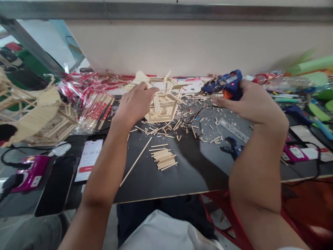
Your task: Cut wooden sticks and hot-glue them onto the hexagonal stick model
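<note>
Blue glue gun (235, 83) sits wrapped in the right hand (252, 100), wrist (272, 119) bent sharply inward; the left hand (135, 102), arm (113, 149) stretched forward, arches over the pale stick frame (162, 118) towards the back of the dark table (145, 185); whether it pinches, I cannot tell.

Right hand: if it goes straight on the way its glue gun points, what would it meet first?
Probably the stick model: the glue gun in the right hand points left, roughly toward it. Depth is unclear, so the line might miss it.
</note>
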